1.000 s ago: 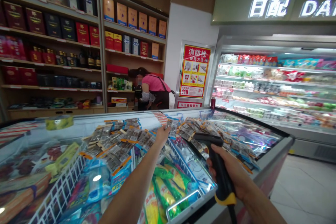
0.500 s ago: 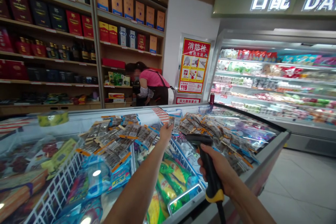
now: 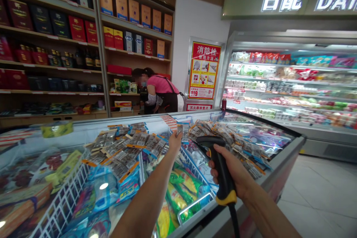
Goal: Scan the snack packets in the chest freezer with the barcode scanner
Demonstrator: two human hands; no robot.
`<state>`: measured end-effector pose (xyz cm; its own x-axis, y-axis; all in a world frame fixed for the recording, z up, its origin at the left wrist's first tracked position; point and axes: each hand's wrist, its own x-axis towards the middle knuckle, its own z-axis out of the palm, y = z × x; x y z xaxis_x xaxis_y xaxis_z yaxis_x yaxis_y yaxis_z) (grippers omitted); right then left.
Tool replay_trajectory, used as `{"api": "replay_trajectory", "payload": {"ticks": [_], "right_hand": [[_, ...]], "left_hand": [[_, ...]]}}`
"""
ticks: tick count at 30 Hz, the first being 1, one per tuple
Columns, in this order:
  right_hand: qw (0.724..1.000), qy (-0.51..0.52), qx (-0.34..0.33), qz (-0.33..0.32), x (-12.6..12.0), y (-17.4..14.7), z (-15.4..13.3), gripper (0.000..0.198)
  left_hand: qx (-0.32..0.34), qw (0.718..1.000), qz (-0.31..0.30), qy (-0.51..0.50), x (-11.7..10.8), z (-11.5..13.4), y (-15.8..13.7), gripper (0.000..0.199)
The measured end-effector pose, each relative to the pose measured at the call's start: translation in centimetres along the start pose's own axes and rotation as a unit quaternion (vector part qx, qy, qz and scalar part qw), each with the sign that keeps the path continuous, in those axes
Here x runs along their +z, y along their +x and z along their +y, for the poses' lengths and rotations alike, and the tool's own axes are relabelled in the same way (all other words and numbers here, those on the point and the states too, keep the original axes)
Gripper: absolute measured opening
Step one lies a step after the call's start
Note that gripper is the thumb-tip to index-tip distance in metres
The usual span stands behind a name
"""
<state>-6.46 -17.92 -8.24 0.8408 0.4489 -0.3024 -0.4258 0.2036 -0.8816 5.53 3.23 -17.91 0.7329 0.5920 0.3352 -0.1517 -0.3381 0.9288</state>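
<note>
My left hand (image 3: 175,141) reaches over the chest freezer and pinches a small flat snack packet (image 3: 183,131) with a blue edge. In my right hand (image 3: 231,167) is a black and yellow barcode scanner (image 3: 223,171), its head angled to the left near that packet. A cable runs down from its handle. One pile of similar packets (image 3: 122,148) lies left of my left hand, on the freezer goods. A second pile (image 3: 237,141) spreads over the glass lid behind and right of the scanner.
White wire baskets (image 3: 64,197) divide the freezer, with green and yellow corn bags (image 3: 181,189) below my arms. A red can (image 3: 224,104) stands on the far rim. Beyond, a person in pink (image 3: 161,89) bends by the bottle shelves (image 3: 100,63). A lit dairy cooler (image 3: 292,89) is at right.
The view has shifted slightly. My left hand still pinches the packet, and the scanner in my right hand sits a little higher and further left, its head nearer the packet.
</note>
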Motion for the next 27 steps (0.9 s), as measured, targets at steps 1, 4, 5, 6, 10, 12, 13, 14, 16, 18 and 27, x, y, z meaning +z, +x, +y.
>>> {"api": "replay_trajectory", "payload": {"ticks": [1,4,5,6,10,12,13,14,16,18,27], "right_hand": [[1.0,-0.002,0.001,-0.001,0.1,0.0,-0.1,0.025],[1.0,-0.008,0.007,0.002,0.3,0.0,-0.3,0.024],[1.0,-0.008,0.008,0.002,0.4,0.0,-0.3,0.024],[1.0,-0.007,0.009,0.002,0.4,0.1,-0.3,0.024],[1.0,-0.005,0.016,-0.001,0.4,0.2,-0.2,0.024],[1.0,-0.019,0.001,0.014,0.1,0.2,-0.3,0.024],[0.999,-0.029,-0.017,0.031,-0.2,0.3,-0.3,0.024],[0.997,-0.042,-0.04,0.051,-0.6,0.4,-0.4,0.024],[0.99,-0.065,-0.083,0.096,-1.5,0.5,-0.5,0.024],[0.982,-0.078,-0.106,0.132,-2.6,0.8,-0.7,0.025],[0.971,-0.079,-0.132,0.182,-5.7,2.5,-1.2,0.024]], "left_hand": [[0.001,1.0,-0.001,0.004,0.0,0.0,0.0,0.025],[0.002,1.0,-0.003,0.01,0.0,0.1,0.0,0.026],[0.004,1.0,-0.002,0.009,0.0,0.2,0.0,0.026],[0.006,1.0,0.0,0.008,0.0,0.2,-0.1,0.026],[0.016,1.0,0.001,0.009,-0.1,0.7,-0.3,0.026],[0.016,0.999,-0.002,0.041,-0.6,1.0,-0.3,0.027],[0.017,0.997,0.0,0.072,-1.0,1.3,-0.3,0.028],[0.017,0.994,0.006,0.111,-1.5,1.5,-0.3,0.029],[0.012,0.979,0.028,0.203,-3.0,2.0,-0.3,0.032],[0.002,0.956,0.052,0.287,-4.6,2.3,-0.3,0.039],[-0.001,0.864,0.046,0.502,-11.3,2.4,-0.3,0.04]]}}
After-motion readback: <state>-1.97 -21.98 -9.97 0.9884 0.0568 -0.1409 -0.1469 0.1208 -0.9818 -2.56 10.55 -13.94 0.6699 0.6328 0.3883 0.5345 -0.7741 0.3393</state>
